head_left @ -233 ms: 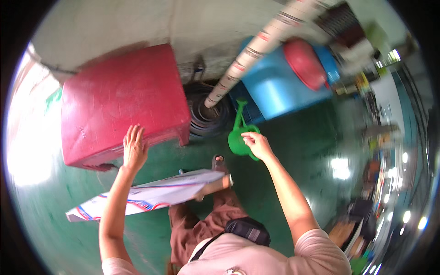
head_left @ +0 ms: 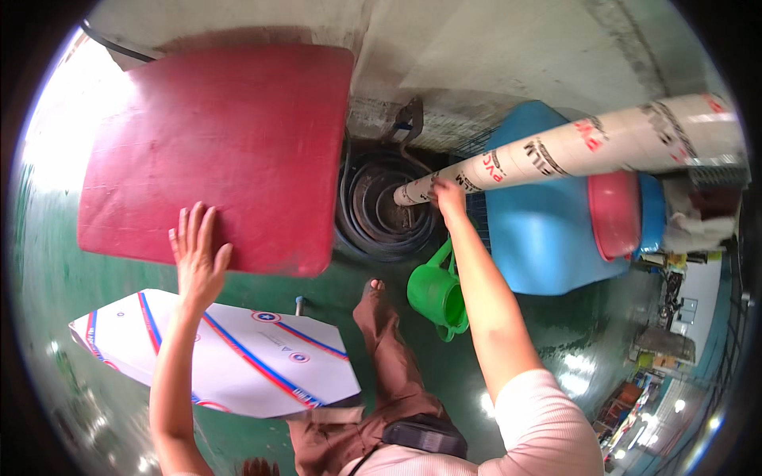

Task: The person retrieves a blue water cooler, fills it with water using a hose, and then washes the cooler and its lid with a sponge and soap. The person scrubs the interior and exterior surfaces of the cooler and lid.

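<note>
My left hand rests with its fingers spread on the near edge of a red plastic table. My right hand reaches forward to the lower end of a long pale tube with black and red print. Its fingers look closed against the tube's side, though part of the grip is hidden. The tube slants up to the right from a coil of dark hose. Below my right forearm, a green watering can is on the floor.
A white board with red and blue stripes lies by my legs, under my left forearm. Right of the tube is a large blue plastic surface, with a red basin at its far end. A wall runs behind.
My right hand has moved from above the watering can forward to the tube. My left hand has come down onto the red table's edge. The whole view has shifted.
</note>
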A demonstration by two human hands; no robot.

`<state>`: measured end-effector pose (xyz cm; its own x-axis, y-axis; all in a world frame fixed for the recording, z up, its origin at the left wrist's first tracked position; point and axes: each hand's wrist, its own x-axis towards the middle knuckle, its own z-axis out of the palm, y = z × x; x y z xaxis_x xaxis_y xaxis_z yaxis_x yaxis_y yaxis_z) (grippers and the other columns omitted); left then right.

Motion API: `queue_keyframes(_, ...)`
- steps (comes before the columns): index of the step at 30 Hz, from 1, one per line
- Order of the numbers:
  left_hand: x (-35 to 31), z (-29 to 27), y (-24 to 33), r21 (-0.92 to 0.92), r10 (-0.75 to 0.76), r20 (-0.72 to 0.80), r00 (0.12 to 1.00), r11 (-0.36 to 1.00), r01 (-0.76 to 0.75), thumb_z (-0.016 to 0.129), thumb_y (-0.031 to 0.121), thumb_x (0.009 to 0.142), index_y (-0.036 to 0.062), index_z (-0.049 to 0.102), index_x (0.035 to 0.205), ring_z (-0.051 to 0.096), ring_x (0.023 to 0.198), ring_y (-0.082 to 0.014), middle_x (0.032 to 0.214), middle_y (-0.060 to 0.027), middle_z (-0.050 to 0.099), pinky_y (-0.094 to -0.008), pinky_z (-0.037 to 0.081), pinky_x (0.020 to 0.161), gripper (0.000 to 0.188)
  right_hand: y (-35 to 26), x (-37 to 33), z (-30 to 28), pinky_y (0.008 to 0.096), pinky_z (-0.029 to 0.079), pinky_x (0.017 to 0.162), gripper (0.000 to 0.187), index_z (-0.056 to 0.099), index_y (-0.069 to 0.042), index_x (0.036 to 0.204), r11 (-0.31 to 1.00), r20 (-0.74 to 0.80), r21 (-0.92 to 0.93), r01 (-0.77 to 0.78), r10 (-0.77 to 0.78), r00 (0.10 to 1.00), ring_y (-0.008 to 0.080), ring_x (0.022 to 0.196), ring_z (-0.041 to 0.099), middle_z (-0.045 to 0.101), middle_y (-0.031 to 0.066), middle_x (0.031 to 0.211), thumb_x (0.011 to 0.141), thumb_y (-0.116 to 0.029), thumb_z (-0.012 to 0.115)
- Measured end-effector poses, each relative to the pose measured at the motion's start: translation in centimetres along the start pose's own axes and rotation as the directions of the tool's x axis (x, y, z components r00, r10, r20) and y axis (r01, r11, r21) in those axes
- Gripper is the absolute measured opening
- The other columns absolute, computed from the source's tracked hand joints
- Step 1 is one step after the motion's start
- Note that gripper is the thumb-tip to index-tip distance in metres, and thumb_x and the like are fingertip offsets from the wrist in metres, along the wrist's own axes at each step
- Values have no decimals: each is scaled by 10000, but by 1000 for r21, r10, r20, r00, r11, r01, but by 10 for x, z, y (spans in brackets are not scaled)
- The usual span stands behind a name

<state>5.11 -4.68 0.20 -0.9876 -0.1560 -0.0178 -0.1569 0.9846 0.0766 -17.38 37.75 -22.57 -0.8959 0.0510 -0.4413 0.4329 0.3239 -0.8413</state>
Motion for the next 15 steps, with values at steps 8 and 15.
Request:
queue_keyframes(8,11,16,38,152,-78,-4,997,985,78,332,365,880,52,338,1337,157,1352,-312,1418,-144,274,-456,56,1100,554,78,266,45,322,489,650,211,619,-69,999,750,31,-652,114,-123,992,193,760,614,629,66,830,821,-164,559)
queue_keyframes(15,31,33,44,101,-126,-58,990,986,131,284,441,891,53,338,1339,224,1320,-366,1403,-185,287,-489,105,1085,595,55,393,47,327,483,696,465,605,-41,1039,612,109,-777,145,-97,989,202,807,602,642,61,895,681,-312,725)
